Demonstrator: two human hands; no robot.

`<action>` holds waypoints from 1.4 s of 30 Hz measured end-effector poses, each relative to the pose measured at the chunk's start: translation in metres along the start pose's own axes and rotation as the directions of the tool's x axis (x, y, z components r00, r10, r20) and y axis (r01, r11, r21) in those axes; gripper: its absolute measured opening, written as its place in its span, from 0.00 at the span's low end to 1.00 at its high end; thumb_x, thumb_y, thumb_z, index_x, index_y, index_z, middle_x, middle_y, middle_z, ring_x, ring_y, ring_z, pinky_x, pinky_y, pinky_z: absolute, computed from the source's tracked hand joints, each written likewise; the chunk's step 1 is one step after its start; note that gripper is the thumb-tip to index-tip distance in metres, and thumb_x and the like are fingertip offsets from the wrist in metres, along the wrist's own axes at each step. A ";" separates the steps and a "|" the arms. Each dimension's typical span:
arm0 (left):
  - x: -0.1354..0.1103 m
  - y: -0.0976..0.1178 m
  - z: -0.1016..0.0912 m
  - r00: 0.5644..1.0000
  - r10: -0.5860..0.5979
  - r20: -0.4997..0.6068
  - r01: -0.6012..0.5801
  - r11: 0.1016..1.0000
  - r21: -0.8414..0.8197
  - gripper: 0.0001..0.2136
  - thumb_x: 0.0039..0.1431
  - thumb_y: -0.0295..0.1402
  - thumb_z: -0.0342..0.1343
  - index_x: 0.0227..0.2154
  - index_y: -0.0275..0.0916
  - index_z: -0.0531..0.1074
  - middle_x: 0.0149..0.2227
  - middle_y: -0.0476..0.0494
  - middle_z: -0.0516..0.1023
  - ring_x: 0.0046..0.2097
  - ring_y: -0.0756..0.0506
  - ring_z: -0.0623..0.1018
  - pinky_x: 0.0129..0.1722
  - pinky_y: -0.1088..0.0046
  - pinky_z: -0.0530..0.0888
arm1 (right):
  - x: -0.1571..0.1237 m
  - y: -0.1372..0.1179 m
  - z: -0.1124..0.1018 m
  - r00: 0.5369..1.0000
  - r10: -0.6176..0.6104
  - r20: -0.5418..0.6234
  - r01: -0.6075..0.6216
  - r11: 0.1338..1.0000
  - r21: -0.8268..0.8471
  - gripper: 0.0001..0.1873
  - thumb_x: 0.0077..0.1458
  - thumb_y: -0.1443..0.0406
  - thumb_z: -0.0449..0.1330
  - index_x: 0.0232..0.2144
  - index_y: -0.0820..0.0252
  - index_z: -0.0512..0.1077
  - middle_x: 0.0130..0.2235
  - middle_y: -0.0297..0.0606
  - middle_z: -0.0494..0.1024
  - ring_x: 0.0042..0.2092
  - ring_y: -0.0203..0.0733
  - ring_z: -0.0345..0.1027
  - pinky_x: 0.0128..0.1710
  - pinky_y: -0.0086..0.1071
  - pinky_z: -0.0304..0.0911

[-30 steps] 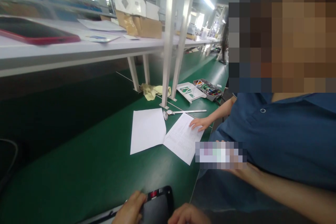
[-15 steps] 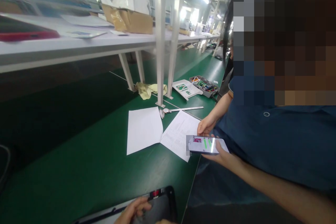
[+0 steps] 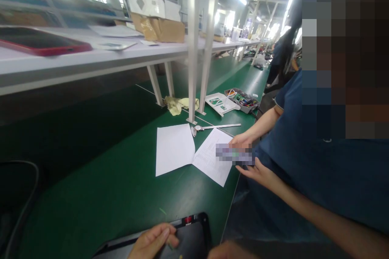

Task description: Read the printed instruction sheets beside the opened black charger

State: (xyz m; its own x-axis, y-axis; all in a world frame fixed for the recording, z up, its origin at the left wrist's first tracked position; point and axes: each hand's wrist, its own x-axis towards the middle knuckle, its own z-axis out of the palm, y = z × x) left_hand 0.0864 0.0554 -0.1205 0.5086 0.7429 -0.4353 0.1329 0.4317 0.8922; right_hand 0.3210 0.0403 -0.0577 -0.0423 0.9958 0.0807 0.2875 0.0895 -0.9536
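Observation:
My left hand is over a black flat device with a raised rim, thumb and fingers pressed together. What the pinch holds, if anything, is too small to make out. A small green sliver shows just under those fingers. At the bottom edge, beside the device's right corner, only the blurred back of my right hand appears; its fingers are hidden. A red part is set in the device's far rim, and a thin green strip shows beyond it.
At right, a co-worker in dark blue holds a phone, blurred out, over printed sheets. A dial caliper, yellow cloth, white tray and grey parts box lie farther back. White posts stand beside a shelf.
The view has shifted, so the scene sits further right. My right hand shows more at the bottom edge. The green strip has come into sight, and the co-worker's fingers have shifted on the phone.

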 end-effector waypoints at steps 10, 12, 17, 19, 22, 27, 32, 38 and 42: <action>-0.002 0.013 0.012 0.999 0.001 0.033 0.005 0.985 -0.174 0.17 0.55 0.45 0.53 0.32 0.32 0.73 0.29 0.44 0.74 0.33 0.48 0.71 0.36 0.74 0.66 | -0.026 0.013 0.107 0.964 0.264 0.040 -0.246 0.936 -0.250 0.30 0.39 0.73 0.57 0.49 0.55 0.64 0.46 0.44 0.70 0.45 0.48 0.67 0.45 0.40 0.64; -0.003 0.013 0.013 1.000 0.008 -0.010 -0.010 0.979 -0.205 0.16 0.54 0.44 0.55 0.33 0.33 0.73 0.31 0.43 0.74 0.35 0.47 0.71 0.40 0.73 0.67 | -0.030 0.018 0.114 0.964 0.264 -0.017 -0.255 0.914 -0.317 0.30 0.43 0.71 0.55 0.52 0.56 0.63 0.46 0.48 0.69 0.44 0.51 0.67 0.44 0.43 0.64; -0.004 0.012 0.010 0.986 -0.018 -0.167 -0.020 0.974 -0.225 0.18 0.50 0.45 0.58 0.35 0.34 0.72 0.33 0.42 0.75 0.39 0.45 0.72 0.45 0.71 0.66 | -0.043 0.028 0.099 0.992 -0.014 -0.128 -0.034 0.929 -0.369 0.16 0.53 0.60 0.48 0.37 0.54 0.74 0.32 0.42 0.70 0.34 0.41 0.66 0.33 0.34 0.60; -0.004 0.013 0.009 0.987 -0.019 -0.157 -0.008 0.986 -0.165 0.18 0.49 0.46 0.58 0.34 0.34 0.72 0.32 0.43 0.75 0.38 0.45 0.72 0.43 0.72 0.66 | -0.048 0.029 0.092 0.984 -0.037 -0.176 -0.027 0.937 -0.349 0.14 0.53 0.61 0.49 0.30 0.54 0.75 0.29 0.38 0.68 0.31 0.36 0.64 0.31 0.30 0.57; -0.003 0.013 0.009 0.993 -0.012 -0.121 0.001 0.996 -0.093 0.18 0.51 0.46 0.57 0.33 0.34 0.72 0.32 0.44 0.74 0.37 0.46 0.71 0.42 0.73 0.66 | -0.051 0.026 0.089 0.968 0.024 -0.250 -0.102 0.947 -0.305 0.09 0.51 0.64 0.53 0.28 0.53 0.74 0.28 0.35 0.66 0.31 0.32 0.63 0.29 0.27 0.53; -0.004 0.014 0.008 0.994 -0.009 -0.106 0.006 1.000 -0.026 0.18 0.50 0.46 0.58 0.35 0.34 0.71 0.33 0.43 0.74 0.38 0.46 0.72 0.42 0.72 0.67 | -0.049 0.022 0.090 0.950 0.080 -0.303 -0.168 0.946 -0.278 0.06 0.47 0.67 0.57 0.27 0.52 0.74 0.28 0.33 0.66 0.32 0.31 0.63 0.30 0.25 0.52; -0.005 0.013 0.007 0.997 -0.003 -0.080 0.010 0.996 0.088 0.21 0.47 0.48 0.59 0.38 0.36 0.72 0.36 0.42 0.75 0.41 0.45 0.73 0.45 0.72 0.68 | -0.053 0.031 0.076 0.962 -0.022 -0.272 -0.090 0.916 -0.392 0.06 0.48 0.69 0.56 0.25 0.56 0.72 0.28 0.33 0.68 0.33 0.31 0.63 0.30 0.25 0.53; -0.003 0.005 0.003 1.000 -0.017 0.004 0.017 0.992 0.123 0.26 0.54 0.49 0.53 0.50 0.37 0.61 0.42 0.42 0.74 0.46 0.46 0.73 0.49 0.74 0.66 | -0.066 0.047 0.028 0.869 -0.216 -0.445 -0.101 0.803 -0.587 0.09 0.50 0.73 0.54 0.23 0.59 0.69 0.25 0.33 0.66 0.31 0.32 0.58 0.32 0.29 0.49; -0.005 0.014 0.005 0.999 -0.030 -0.014 0.032 0.988 0.149 0.27 0.52 0.51 0.53 0.49 0.37 0.63 0.41 0.42 0.75 0.46 0.45 0.73 0.48 0.74 0.68 | -0.072 0.065 0.015 0.878 -0.371 -0.302 0.019 0.658 -0.753 0.09 0.52 0.72 0.53 0.23 0.59 0.68 0.24 0.34 0.64 0.30 0.35 0.53 0.31 0.32 0.43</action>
State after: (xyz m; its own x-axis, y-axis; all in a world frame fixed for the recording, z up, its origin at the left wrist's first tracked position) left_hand 0.0906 0.0555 -0.1050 0.4922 0.7366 -0.4638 0.2748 0.3741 0.8857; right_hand 0.3289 -0.0260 -0.1302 0.1453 0.8462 0.5126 0.9086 0.0910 -0.4077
